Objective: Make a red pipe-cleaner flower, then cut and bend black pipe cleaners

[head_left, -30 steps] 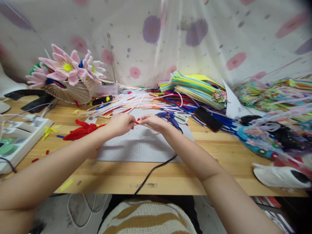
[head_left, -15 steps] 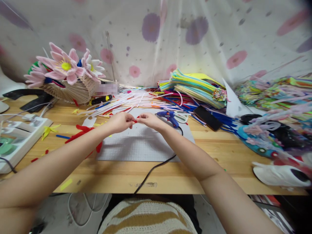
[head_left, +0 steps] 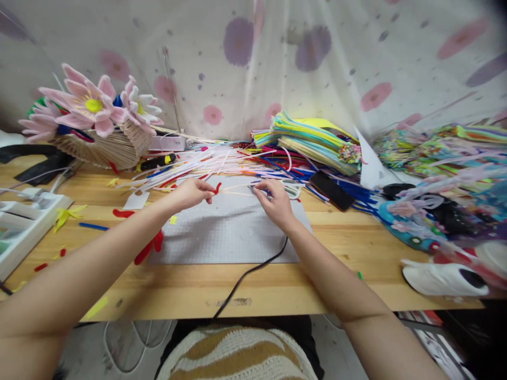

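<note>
My left hand [head_left: 193,194] is over the back of the grey cutting mat [head_left: 222,243], its thumb and fingertips pinching a short, bent red pipe cleaner piece [head_left: 217,188]. To its right, my right hand [head_left: 275,200] has its fingers bent in a pinch at the place of the blue glue gun, which it now mostly covers. Whether it grips the gun or something small cannot be made out. Thin pale strands [head_left: 235,189] run between the two hands; I cannot tell whether they are held. The black cord [head_left: 245,274] trails toward the front edge.
Loose pipe cleaners [head_left: 206,163] and thick bundles [head_left: 309,142] lie along the back. A black phone [head_left: 331,190] rests at right, a white shoe-like object [head_left: 443,278] farther right. Pink fuzzy flowers [head_left: 93,105] and a power strip [head_left: 35,227] are at left, with red pieces [head_left: 144,250] beside the mat.
My hands, earlier together over the mat, have parted. The right hand has moved right, over the glue gun; the left still holds the red piece. The view has shifted slightly.
</note>
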Tool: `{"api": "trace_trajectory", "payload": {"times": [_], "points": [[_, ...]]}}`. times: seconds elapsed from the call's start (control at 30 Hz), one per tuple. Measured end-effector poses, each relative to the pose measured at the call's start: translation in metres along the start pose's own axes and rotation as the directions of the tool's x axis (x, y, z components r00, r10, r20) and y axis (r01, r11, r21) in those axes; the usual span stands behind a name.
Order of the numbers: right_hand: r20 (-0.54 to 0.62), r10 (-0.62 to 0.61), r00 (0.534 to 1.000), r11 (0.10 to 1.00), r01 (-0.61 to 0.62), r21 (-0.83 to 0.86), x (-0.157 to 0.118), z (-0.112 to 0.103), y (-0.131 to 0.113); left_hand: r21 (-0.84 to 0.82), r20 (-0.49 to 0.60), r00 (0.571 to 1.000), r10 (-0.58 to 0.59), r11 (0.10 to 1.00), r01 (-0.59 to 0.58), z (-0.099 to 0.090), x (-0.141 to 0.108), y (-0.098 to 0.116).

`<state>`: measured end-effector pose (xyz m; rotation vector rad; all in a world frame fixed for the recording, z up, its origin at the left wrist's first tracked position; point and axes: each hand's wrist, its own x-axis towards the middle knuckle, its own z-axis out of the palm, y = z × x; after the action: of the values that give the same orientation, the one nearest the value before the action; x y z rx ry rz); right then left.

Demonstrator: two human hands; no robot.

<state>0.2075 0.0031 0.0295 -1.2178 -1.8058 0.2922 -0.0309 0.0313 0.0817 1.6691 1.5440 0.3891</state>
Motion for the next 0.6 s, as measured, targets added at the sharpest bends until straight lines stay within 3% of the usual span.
{"api": "trace_trajectory", "payload": {"times": [0.1,0.2,0.27,0.33,0.4,0.5,0.6], "points": [[0.057,0.039,0.998,0.999,-0.039,-0.002,-0.017,-0.012,0.007,-0.066,0.018,0.999,-0.036,0.997,0.037,0.001,-0.001,0.004],[0.101,0.218,0.971,0.975,-0.21,-0.076,-0.03,-0.023,0.023,-0.121,0.043,0.998,-0.048,0.991,0.053,0.002,-0.002,0.004],[0.001,0.349,0.937,0.925,-0.345,-0.158,-0.034,-0.029,0.039,-0.151,0.058,0.997,-0.053,0.987,0.061,0.003,-0.003,0.003],[-0.127,0.407,0.905,0.882,-0.425,-0.205,-0.033,-0.033,0.056,-0.181,0.073,0.995,-0.063,0.981,0.075,0.005,-0.003,0.002],[-0.161,0.385,0.909,0.884,-0.414,-0.219,-0.029,-0.031,0.07,-0.2,0.097,0.993,-0.072,0.976,0.09,0.007,-0.004,0.002],[-0.042,0.329,0.944,0.914,-0.329,-0.238,-0.018,-0.019,0.082,-0.212,0.137,0.987,-0.079,0.971,0.107,0.01,-0.005,0.004],[0.048,0.35,0.936,0.905,-0.324,-0.275,-0.01,-0.005,0.083,-0.241,0.175,0.981,-0.089,0.962,0.131,0.01,-0.007,0.007]]}}
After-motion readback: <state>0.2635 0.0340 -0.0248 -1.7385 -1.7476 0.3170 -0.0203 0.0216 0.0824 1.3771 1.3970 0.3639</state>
